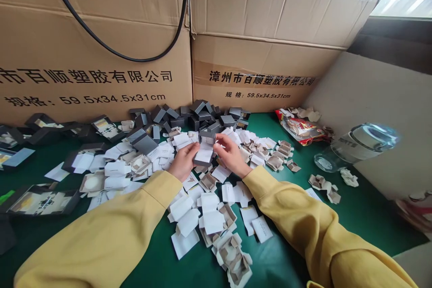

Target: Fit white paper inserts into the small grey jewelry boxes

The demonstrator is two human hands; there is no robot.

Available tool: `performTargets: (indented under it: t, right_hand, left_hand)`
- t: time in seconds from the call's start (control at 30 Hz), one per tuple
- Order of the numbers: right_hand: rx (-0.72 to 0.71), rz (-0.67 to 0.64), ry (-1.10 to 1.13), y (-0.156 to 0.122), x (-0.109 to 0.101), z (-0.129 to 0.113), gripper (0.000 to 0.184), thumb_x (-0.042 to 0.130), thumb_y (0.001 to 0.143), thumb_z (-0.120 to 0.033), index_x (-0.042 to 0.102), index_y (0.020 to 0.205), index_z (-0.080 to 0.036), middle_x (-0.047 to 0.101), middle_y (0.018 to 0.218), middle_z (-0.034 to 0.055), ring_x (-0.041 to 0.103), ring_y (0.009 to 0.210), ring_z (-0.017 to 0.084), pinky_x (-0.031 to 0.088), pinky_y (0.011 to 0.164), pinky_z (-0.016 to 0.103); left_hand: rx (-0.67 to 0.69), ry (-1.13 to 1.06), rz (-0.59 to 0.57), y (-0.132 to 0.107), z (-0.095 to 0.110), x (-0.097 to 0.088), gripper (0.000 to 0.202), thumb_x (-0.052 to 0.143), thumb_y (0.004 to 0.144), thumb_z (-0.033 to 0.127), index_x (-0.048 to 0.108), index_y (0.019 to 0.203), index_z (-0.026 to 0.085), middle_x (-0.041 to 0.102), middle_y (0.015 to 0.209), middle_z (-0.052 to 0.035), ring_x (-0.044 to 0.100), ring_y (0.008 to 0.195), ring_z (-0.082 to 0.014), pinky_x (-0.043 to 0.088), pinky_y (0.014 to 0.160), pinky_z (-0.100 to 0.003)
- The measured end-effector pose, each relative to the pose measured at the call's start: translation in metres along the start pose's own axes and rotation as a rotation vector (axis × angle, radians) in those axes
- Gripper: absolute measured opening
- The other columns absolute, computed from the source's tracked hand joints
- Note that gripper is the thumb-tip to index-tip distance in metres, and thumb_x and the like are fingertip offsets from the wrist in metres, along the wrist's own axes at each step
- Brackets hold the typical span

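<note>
Two hands — left (184,162), right (231,155) — pinch square grey cardboard box (204,156).

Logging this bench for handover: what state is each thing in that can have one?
Small grey box: open, white insert showing, held between both hands.
Left hand: closed on the box's left side.
Right hand: fingers pinching its right side.
Glass bottle: lying on its side.
Snack bag: lying flat, crumpled.
Cartons: stacked, closed.
Grey box pile: loose, heaped against the cartons.
</note>
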State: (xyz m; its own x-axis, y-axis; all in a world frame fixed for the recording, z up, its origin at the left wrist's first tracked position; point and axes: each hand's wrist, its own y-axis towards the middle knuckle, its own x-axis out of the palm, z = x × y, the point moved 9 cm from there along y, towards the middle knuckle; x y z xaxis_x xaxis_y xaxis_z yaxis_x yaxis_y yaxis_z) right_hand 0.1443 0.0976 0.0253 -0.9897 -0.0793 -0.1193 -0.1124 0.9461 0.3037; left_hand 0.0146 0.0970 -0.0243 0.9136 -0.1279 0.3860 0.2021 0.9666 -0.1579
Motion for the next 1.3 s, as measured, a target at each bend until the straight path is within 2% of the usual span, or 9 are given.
performTargets:
  t: [0.07,0.13,0.3,0.57,0.73,0.87,1.03,1.13,1.3]
  right_hand:
    - [-0.036,0.003,-0.109,-0.002,0.002,0.003,0.03,0.058,0.073,-0.038,0.057,0.098,-0.021,0.057,0.087,0.002,0.051,0.071,0.012,0.046,0.059,0.023]
    - [-0.041,0.019,-0.123,-0.003,0.002,0.009,0.027,0.058,0.073,-0.036,0.058,0.095,-0.019,0.058,0.085,0.002,0.052,0.07,0.012,0.047,0.061,0.024]
    - [-0.047,0.109,-0.11,-0.003,-0.007,0.013,0.024,0.057,0.074,-0.035,0.06,0.091,-0.018,0.061,0.088,0.0042,0.055,0.074,0.014,0.048,0.065,0.026]
    - [-0.043,0.067,-0.153,-0.003,-0.002,0.009,0.023,0.058,0.074,-0.035,0.06,0.091,-0.02,0.062,0.091,0.0021,0.055,0.078,0.015,0.047,0.07,0.027]
    - [-0.038,0.132,-0.215,-0.006,-0.008,0.007,0.021,0.054,0.077,-0.039,0.061,0.077,-0.019,0.061,0.074,0.0007,0.052,0.065,0.013,0.044,0.063,0.025]
    - [0.01,0.179,-0.243,-0.007,-0.013,0.012,0.026,0.053,0.077,-0.042,0.058,0.072,-0.017,0.053,0.057,-0.0021,0.044,0.053,0.01,0.037,0.05,0.023]
    - [0.064,0.185,-0.171,-0.006,-0.014,0.023,0.028,0.057,0.074,-0.044,0.057,0.086,-0.019,0.047,0.053,-0.005,0.039,0.047,0.009,0.032,0.043,0.02]
    - [0.052,0.196,-0.163,-0.006,-0.014,0.024,0.034,0.059,0.072,-0.045,0.054,0.094,-0.02,0.047,0.055,-0.006,0.037,0.046,0.008,0.031,0.043,0.02]
    - [0.033,0.176,-0.197,-0.007,-0.009,0.022,0.033,0.056,0.074,-0.046,0.052,0.095,-0.02,0.046,0.054,-0.0065,0.039,0.047,0.009,0.032,0.045,0.02]
  left_hand:
    - [0.035,0.04,-0.007,0.0,0.001,0.001,0.032,0.067,0.067,0.042,0.056,0.079,0.015,0.055,0.067,0.0032,0.052,0.059,-0.0083,0.046,0.052,-0.019]
    - [0.035,0.09,-0.029,-0.001,0.002,0.004,0.033,0.066,0.068,0.044,0.056,0.08,0.015,0.055,0.069,0.0027,0.053,0.061,-0.0091,0.048,0.053,-0.02]
    - [-0.057,0.166,-0.141,-0.008,-0.001,0.017,0.041,0.068,0.067,0.036,0.053,0.101,0.017,0.058,0.077,-0.0004,0.059,0.072,-0.0139,0.056,0.064,-0.033]
    - [-0.111,0.214,-0.084,-0.009,-0.004,0.015,0.045,0.07,0.066,0.025,0.054,0.107,0.015,0.058,0.071,-0.0005,0.061,0.067,-0.0149,0.056,0.063,-0.033]
    - [-0.115,0.242,-0.155,-0.012,-0.005,0.02,0.04,0.07,0.066,0.029,0.057,0.101,0.014,0.06,0.076,-0.0028,0.061,0.068,-0.017,0.056,0.059,-0.032]
    - [-0.089,0.178,-0.195,-0.011,-0.005,0.02,0.035,0.065,0.07,0.04,0.057,0.092,0.015,0.062,0.083,-0.0046,0.061,0.074,-0.0175,0.054,0.064,-0.031]
    - [-0.119,0.11,-0.272,-0.009,-0.009,0.024,0.032,0.056,0.076,0.047,0.054,0.088,0.017,0.061,0.082,-0.0033,0.061,0.079,-0.017,0.052,0.066,-0.03]
    - [-0.127,0.112,-0.258,-0.008,-0.01,0.023,0.03,0.058,0.075,0.045,0.05,0.085,0.018,0.059,0.075,-0.0004,0.06,0.073,-0.0146,0.05,0.065,-0.028]
    - [-0.138,0.11,-0.247,-0.008,-0.01,0.022,0.034,0.062,0.072,0.045,0.046,0.086,0.019,0.056,0.072,0.0016,0.059,0.065,-0.0123,0.049,0.061,-0.027]
